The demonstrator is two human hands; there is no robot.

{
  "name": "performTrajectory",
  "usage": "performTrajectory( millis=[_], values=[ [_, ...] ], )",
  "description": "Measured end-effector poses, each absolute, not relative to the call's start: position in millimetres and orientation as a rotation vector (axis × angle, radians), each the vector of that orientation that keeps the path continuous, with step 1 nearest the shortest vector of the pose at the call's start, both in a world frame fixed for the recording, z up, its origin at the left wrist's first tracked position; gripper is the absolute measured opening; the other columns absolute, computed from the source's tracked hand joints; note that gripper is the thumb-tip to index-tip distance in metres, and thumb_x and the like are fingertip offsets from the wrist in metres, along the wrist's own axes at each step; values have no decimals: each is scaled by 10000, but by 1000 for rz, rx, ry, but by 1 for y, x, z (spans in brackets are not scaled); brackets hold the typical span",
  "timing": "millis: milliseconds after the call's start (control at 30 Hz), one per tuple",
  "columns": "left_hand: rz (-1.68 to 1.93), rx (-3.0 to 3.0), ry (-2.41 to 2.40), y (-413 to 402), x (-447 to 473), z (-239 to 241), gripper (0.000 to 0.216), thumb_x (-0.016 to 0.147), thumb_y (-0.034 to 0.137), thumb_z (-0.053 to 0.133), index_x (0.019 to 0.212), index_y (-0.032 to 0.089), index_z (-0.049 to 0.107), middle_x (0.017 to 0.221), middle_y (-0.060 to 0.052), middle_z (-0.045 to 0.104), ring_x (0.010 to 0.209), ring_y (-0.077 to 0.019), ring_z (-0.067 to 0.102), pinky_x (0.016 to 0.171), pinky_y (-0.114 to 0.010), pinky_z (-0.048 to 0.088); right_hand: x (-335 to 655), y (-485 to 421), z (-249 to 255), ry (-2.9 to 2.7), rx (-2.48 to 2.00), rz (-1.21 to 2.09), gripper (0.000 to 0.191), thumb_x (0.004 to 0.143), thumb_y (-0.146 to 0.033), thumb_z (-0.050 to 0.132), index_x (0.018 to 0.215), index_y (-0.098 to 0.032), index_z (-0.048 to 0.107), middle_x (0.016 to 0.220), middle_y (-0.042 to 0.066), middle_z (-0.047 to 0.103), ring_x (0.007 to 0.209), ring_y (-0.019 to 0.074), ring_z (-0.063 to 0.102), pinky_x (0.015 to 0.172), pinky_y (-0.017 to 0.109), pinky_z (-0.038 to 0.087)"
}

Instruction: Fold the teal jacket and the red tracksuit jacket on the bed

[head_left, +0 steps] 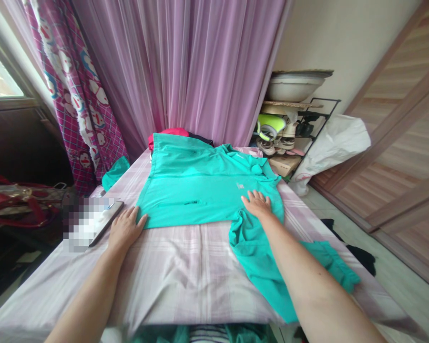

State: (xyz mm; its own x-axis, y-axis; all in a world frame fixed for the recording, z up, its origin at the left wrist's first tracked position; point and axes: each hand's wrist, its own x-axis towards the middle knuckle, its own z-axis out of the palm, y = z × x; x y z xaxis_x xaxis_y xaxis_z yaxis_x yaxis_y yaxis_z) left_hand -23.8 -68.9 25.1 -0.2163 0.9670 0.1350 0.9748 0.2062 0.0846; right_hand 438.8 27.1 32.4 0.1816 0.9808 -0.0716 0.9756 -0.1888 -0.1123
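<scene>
A turquoise zip jacket (186, 190) lies spread on its side across the table, its hem to the left and its collar to the right. One sleeve (260, 271) hangs down toward me, bent and creased, under my right forearm. My left hand (126, 226) rests flat with fingers apart at the jacket's lower left hem corner. On the chest near the shoulder, my right hand (257, 204) lies flat with its fingers spread, just below a small pale logo. A zipped pocket (195, 203) shows on the near front panel.
A phone (109, 221) lies on the checked tablecloth (186, 267) left of my left hand. Red and dark cloth (171, 131) sits behind the jacket. Purple curtains (207, 71) hang behind the table. A shoe rack (314, 138) and a white sack (338, 145) stand at right.
</scene>
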Motion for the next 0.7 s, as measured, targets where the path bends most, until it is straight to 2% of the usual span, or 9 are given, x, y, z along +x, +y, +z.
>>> performTrajectory(
  millis=[200,500,700],
  values=[
    [-245,-1917,-2400,-68,-24,24,645,964,517,329,1470,144,473,1539,-144,477,1428,-315,416,1162,-491,334,461,22,19,-1739,-2512,39,709,994,-562,180,1541,-164,392,1604,191,336,1470,319,275,1151,570,229],
    [-248,-1922,-2405,-69,-22,27,608,969,508,354,1458,172,488,1537,-130,484,1427,-300,422,1157,-478,341,481,14,15,-1872,-2433,-54,631,1013,-521,234,1525,-206,425,1586,126,398,1458,280,327,1167,487,253],
    [-264,-1922,-2389,-70,-22,24,601,973,501,351,1455,170,493,1527,-130,496,1424,-300,426,1158,-468,338,506,6,15,-1855,-2454,-29,618,1010,-499,197,1522,-241,426,1615,105,359,1465,257,325,1148,513,311]
  ],
)
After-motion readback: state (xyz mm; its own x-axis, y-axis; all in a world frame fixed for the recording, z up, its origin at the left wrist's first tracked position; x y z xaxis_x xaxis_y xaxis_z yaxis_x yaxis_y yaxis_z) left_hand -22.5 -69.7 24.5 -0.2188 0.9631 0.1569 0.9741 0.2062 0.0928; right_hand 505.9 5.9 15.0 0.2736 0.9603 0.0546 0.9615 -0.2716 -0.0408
